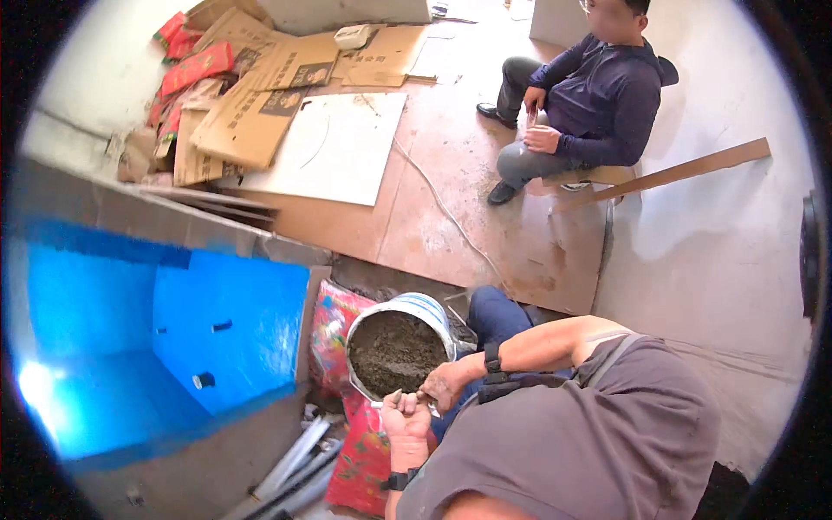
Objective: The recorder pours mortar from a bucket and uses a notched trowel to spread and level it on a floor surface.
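Observation:
A white bucket [422, 303] with blue stripes stands in front of me, full of wet grey-brown mortar [394, 351]. At its near rim my left hand [406, 416] is closed, fingers curled. My right hand [445, 386] is closed just right of it, and the two nearly touch. What the fingers grip is too small and hidden to make out. Red patterned sacks [368, 459] lie under and beside the bucket.
Left lies a sunken, blue-coated basin [230, 321] with pipe stubs, edged by a low wall [139, 208]. Pipes [295, 459] lie near the sacks. Flattened cardboard [260, 113], a white board [334, 143] and a cable [438, 195] are farther off. A seated person [598, 104] sits behind a plank [685, 173].

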Demonstrator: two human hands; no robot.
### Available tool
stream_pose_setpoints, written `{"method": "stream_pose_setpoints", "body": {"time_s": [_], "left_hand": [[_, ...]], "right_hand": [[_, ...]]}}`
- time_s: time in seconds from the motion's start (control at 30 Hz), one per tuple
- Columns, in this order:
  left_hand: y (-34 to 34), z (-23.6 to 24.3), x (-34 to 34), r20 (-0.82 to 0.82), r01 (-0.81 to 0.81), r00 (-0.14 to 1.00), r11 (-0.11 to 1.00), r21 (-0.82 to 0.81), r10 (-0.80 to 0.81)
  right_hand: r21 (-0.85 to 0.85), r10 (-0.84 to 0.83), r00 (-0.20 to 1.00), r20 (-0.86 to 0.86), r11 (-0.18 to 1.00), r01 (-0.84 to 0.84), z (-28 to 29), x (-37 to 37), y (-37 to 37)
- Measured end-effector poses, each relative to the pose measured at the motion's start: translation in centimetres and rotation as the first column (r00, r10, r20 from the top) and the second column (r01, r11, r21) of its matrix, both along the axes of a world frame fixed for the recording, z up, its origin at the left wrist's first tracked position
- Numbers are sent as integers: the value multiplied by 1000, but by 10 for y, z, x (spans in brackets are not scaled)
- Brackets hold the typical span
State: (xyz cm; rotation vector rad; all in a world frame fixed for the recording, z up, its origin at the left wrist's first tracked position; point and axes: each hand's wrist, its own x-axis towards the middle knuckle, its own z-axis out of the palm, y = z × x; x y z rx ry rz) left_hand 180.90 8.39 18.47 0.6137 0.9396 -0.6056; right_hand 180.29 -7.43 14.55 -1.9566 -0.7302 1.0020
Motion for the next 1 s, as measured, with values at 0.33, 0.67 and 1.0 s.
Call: {"method": "stream_pose_setpoints", "body": {"time_s": [0.33,0.67,1.0], "left_hand": [[-180,32,165,33,103,994,987,124,-108],[-337,25,342,103,196,977,978,-77,-188],[-518,16,514,-62,438,898,899,31,-435]], "right_hand": [[353,-36,994,-104,933,71,-17,159,-154],[-22,-140,989,51,990,141,37,319,-338],[140,-384,921,-71,910,390,3,446,-494]]}}
